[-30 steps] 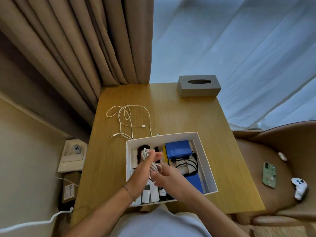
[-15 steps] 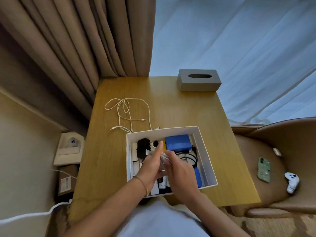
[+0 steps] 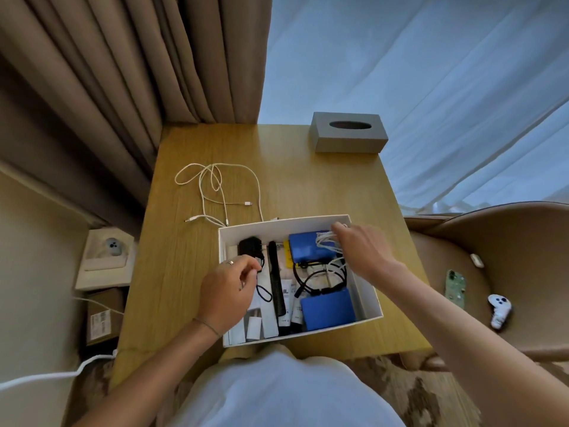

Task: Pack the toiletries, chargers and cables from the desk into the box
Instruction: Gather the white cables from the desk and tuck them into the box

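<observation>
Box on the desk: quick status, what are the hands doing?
Right hand holds coiled white cable over box. Left hand fingers curled, nothing visibly held. Loose white cable unpacked on desk. Nothing blocking.

One box (image 3: 365, 298), two blue cases (image 3: 303, 249), perhaps two white cables (image 3: 215, 192), one tissue holder (image 3: 348, 138).

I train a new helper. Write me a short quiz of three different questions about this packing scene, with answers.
1. True or false: the right hand holds a coiled white cable over the box.
2. What lies loose on the desk beyond the box?
3. Pick one: the left hand is (a) over the box's left part, (b) on the tissue box.

Key: 1 true; 2 white cables; 3 a.
</observation>
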{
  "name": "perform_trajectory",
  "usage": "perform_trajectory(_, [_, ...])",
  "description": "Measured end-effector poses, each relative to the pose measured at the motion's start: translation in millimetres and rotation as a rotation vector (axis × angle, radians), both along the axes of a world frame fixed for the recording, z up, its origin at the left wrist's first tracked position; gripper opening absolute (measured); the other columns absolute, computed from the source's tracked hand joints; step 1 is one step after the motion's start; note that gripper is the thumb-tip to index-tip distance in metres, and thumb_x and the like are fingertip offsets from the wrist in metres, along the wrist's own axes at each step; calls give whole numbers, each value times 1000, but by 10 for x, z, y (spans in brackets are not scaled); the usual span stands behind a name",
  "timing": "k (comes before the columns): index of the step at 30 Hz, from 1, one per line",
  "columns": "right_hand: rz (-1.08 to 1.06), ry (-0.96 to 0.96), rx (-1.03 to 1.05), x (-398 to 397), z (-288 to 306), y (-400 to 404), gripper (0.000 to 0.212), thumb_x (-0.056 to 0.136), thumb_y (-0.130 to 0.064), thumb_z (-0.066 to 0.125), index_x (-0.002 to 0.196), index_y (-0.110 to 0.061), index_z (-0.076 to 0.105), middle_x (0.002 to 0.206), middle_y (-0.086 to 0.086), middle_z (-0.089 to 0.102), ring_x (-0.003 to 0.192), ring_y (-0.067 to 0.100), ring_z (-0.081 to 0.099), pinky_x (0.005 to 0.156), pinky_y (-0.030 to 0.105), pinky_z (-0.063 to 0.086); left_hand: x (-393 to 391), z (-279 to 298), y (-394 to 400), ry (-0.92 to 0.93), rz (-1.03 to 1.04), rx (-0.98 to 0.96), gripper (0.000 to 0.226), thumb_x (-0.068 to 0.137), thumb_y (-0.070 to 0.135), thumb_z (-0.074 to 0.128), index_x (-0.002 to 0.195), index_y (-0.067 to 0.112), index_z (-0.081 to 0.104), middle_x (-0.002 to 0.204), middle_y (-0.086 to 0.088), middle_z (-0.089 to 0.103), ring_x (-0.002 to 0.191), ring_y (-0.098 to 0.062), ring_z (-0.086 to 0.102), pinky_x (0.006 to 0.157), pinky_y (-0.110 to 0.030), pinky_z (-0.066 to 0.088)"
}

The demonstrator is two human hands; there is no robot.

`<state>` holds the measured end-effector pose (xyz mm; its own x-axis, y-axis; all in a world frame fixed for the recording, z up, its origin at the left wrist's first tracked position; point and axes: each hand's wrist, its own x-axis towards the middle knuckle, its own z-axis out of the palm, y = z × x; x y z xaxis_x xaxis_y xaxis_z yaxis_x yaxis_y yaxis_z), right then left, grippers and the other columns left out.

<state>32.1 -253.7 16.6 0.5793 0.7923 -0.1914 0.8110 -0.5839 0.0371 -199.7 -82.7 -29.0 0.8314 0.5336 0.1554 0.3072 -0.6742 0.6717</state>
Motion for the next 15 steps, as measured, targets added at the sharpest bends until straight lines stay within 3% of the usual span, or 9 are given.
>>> perform_trajectory(5, [40, -10, -45, -15, -75, 93, 14, 102, -24, 56, 112, -14, 53, 82, 1, 59, 59, 16, 55, 53, 26, 44, -4, -69, -30, 35, -31, 96, 15, 92, 18, 65, 93, 32, 68, 73, 14, 63, 61, -3, 54, 47, -26, 46])
perform_trajectory(10, [14, 203, -160, -44, -143, 97, 10, 103, -22, 49, 106, -17, 58, 89, 4, 67, 75, 22, 64, 68, 37, 58, 0, -70, -35, 17, -44, 96, 16, 90, 15, 67, 91, 30, 69, 71, 15, 63, 62, -2, 53, 48, -25, 46])
perform_trajectory(12, [-41, 316, -197, -32, -160, 106, 18, 104, -22, 44, 100, -16, 60, 89, 7, 68, 80, 25, 64, 74, 43, 58, -4, -78, -35, 18, -46, 93, 15, 90, 15, 67, 92, 30, 70, 70, 15, 62, 62, -2, 53, 48, -26, 46])
perform_trajectory(15, [-70, 347, -244, -6, -205, 177, 26, 104, -24, 40, 92, -13, 60, 86, 8, 65, 78, 25, 62, 65, 39, 51, -10, -88, -39, 25, -51, 94, 15, 90, 16, 65, 92, 30, 69, 70, 15, 62, 64, -2, 54, 50, -27, 48])
